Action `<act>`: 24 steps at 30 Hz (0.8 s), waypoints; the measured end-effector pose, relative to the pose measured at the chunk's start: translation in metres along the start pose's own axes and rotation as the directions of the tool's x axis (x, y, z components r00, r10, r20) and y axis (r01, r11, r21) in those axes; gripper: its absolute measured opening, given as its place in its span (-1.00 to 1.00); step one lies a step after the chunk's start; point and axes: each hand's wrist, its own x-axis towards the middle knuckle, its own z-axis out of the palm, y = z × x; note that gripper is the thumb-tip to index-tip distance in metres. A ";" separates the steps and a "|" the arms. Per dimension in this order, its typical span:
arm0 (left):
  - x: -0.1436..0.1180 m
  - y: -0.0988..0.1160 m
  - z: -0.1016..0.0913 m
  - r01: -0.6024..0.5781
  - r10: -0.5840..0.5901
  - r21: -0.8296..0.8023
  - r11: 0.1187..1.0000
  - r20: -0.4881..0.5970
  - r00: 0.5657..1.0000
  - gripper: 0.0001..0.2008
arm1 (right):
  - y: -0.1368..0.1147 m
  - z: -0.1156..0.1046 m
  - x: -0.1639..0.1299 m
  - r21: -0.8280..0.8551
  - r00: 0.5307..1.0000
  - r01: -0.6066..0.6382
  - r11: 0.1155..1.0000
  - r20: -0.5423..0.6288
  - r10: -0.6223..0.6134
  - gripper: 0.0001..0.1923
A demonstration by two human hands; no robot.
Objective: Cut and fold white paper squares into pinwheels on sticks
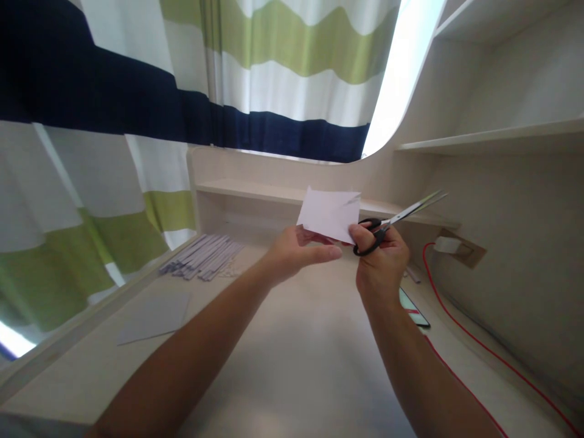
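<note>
Striped curtains [292, 73] fill the top of the frame beyond our white desk [292, 365]; just right of centre we have the paper sheet [329, 213]. Our left hand [298, 249] is loosely open at its lower left, thumb free, fingers partly hidden behind, so we cannot tell how firmly they bear it. Our right hand [383, 261] is curled round the scissors [402, 215], thumb on the sheet's lower right corner. Good handling, we judge, means pinching the sheet flat with the left, fingertips clear of the blades, which point toward the frame's right
</note>
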 end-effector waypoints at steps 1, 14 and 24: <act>0.000 -0.002 0.002 -0.003 0.003 0.000 1.000 -0.058 0.998 -0.63 | -0.001 0.002 -0.003 -0.007 1.000 0.002 1.000 -0.002 -0.002 -0.80; 0.002 -0.002 -0.006 0.052 -0.100 -0.132 0.990 -0.393 0.914 -0.55 | 0.007 0.008 -0.014 -0.052 0.987 0.020 0.998 0.161 -0.012 -0.78; 0.006 -0.003 -0.014 0.062 -0.092 -0.077 0.995 -0.500 0.861 -0.53 | 0.005 -0.003 -0.005 -0.166 0.968 0.003 0.986 0.249 0.039 -0.66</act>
